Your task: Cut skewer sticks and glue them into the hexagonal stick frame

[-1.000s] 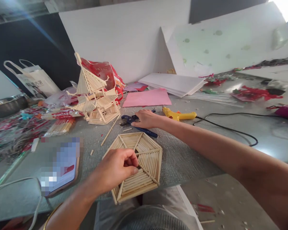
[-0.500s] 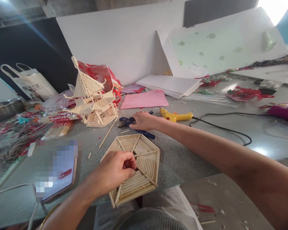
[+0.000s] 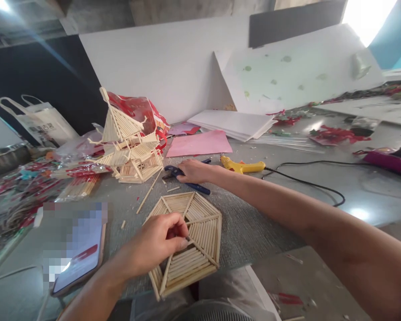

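My left hand [image 3: 165, 236] is closed in a pinch over the middle of a many-sided panel [image 3: 205, 236] made of thin wooden sticks. What lies between the thumb and forefinger is too small to make out. Part of the panel is hidden under this hand, and its near edge reaches past the table edge. Farther forward, my right hand [image 3: 194, 171] is closed over dark blue pliers [image 3: 200, 188] lying on the table; their jaws point left. A loose stick [image 3: 149, 194] and short cut pieces lie beside the pliers.
A pagoda-like stick model [image 3: 128, 156] stands at the back left. Nearer are bagged sticks [image 3: 78, 187] and a phone [image 3: 80, 254]. Pink paper [image 3: 200, 143] and white boards [image 3: 232, 124] lie behind the pliers. To the right sits a yellow glue gun [image 3: 243, 166] with a black cord [image 3: 307, 179].
The view has shifted slightly, so everything sits a little lower and farther left. Both hands keep nearly the same places, the left over the panel and the right at the pliers.
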`<action>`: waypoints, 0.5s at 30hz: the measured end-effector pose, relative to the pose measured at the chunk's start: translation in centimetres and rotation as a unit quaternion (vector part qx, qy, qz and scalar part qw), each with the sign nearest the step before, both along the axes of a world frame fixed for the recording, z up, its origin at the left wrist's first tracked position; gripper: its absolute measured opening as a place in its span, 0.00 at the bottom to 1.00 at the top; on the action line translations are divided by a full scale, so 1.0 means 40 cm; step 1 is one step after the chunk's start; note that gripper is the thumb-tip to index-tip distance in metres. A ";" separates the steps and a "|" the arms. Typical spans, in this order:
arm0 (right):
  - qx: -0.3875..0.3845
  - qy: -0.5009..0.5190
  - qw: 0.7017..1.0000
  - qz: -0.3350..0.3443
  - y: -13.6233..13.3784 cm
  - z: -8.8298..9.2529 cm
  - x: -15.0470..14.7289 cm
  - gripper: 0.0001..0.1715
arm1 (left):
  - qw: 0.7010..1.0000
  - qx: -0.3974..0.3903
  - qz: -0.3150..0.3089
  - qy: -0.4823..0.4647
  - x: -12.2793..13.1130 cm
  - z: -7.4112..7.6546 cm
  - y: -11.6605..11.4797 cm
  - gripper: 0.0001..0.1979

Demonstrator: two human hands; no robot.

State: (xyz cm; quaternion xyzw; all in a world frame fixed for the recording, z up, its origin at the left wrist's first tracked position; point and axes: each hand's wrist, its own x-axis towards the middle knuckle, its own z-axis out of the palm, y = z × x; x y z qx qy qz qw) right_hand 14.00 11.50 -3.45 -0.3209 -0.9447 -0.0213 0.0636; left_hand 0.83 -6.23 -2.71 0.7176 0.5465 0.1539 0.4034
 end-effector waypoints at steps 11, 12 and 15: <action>-0.030 -0.118 0.976 -0.183 0.043 0.166 0.313 0.22 | 0.955 0.060 0.097 -0.274 0.019 0.063 0.074 0.08; -0.042 -0.148 0.968 -0.199 0.038 0.157 0.337 0.22 | 0.945 0.062 0.105 -0.303 0.025 0.065 0.085 0.08; -0.071 -0.198 0.960 -0.184 0.020 0.102 0.371 0.17 | 0.926 0.058 0.125 -0.352 0.038 0.061 0.118 0.08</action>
